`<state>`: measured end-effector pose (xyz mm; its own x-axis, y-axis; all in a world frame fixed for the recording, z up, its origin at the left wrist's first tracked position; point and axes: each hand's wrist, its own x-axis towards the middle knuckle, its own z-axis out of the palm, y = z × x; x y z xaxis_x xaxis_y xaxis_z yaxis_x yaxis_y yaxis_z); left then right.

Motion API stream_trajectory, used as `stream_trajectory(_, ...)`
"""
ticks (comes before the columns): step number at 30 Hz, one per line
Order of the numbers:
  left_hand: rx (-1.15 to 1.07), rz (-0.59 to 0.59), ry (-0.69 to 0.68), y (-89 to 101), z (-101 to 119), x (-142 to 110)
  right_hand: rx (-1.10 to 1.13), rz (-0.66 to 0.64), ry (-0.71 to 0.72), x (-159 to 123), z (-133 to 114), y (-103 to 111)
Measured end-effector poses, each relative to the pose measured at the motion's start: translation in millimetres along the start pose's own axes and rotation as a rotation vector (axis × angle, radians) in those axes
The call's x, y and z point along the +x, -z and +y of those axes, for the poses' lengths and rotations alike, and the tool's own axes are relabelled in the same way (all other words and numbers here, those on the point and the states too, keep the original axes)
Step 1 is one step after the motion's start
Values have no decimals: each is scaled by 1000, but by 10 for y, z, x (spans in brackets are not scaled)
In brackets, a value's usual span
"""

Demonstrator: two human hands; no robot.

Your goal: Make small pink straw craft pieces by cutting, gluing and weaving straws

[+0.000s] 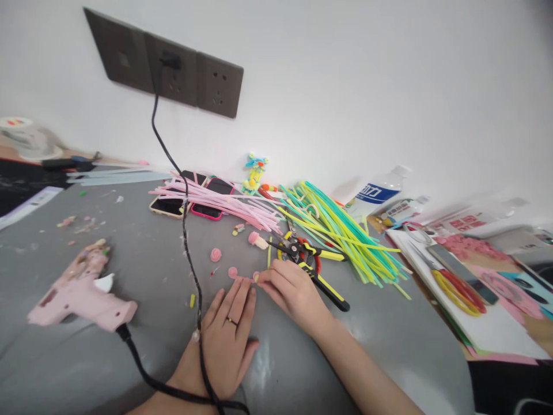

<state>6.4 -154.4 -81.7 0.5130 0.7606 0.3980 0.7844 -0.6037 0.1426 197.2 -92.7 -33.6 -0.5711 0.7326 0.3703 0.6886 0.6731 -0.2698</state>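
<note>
My left hand (228, 334) lies flat on the grey table, a ring on one finger, its fingertips on a short pink pipe cleaner (233, 272) with curled ends. At its right end, the thumb and fingers of my right hand (294, 291) are pinched together on the piece, where a small yellow-green bit also shows; the exact grip is partly hidden. A pink coiled rosette (215, 255) lies just beyond my left fingers. Near it is a pink-topped, cream-stemmed piece (258, 240). Wire strippers (322, 282) with black and yellow handles lie beside my right hand.
A pink glue gun (82, 294) lies at left; a black cord (185, 230) hangs across my left wrist. Behind are pink pipe cleaners (224, 203), phones (168, 206), and green and yellow pipe cleaners (349, 236). At right are scissors (458, 291) and bottles (375, 193).
</note>
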Motion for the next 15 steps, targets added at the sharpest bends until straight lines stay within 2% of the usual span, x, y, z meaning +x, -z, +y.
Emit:
stream_trajectory(5, 0, -13, -2, 6, 2, 0, 59, 28, -32, 26, 9, -1)
stream_trajectory(11, 2, -49, 4, 37, 11, 6, 267, 101, -184, 24, 7, 16)
stream_trajectory(15, -10, -62, 16, 38, 16, 2, 328, 89, -239, 27, -7, 19)
